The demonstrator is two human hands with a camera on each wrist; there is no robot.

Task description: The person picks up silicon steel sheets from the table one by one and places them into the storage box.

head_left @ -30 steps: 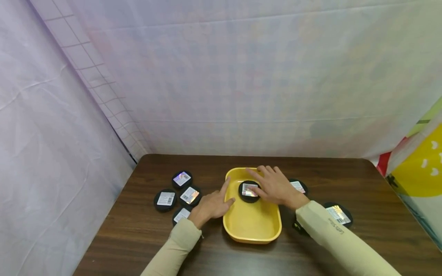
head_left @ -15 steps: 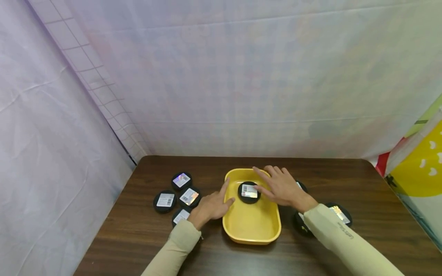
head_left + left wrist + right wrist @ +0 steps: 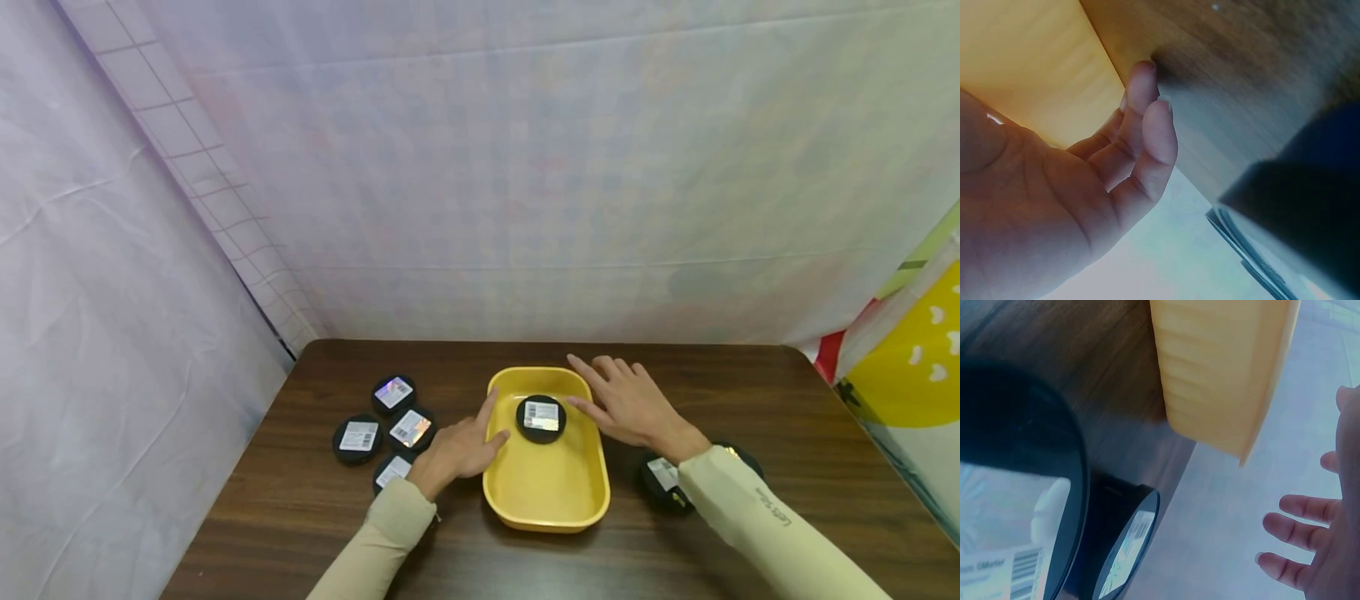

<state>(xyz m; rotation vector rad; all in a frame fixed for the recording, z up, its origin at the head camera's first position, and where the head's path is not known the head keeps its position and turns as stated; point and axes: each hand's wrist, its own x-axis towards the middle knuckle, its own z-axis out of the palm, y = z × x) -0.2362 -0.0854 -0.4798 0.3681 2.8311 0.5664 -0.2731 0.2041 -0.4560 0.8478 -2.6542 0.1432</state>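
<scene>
A yellow tray stands on the table. Inside, near its far end, a flat round black container with a white barcode label lies by itself. My left hand holds the tray's left wall, thumb over the rim and index finger along it; the left wrist view shows the other fingers loosely bent outside the wall. Over the tray's right rim, my right hand hovers with spread fingers and holds nothing. The right wrist view shows its fingers apart from the tray.
Several similar black containers lie left of the tray, one partly under my left wrist. More containers lie on the right, partly hidden by my sleeve. A pale curtain hangs behind the brown table.
My right hand has drawn back to the right, off the black container, which stays in the tray. My left hand has not moved from the tray's left side.
</scene>
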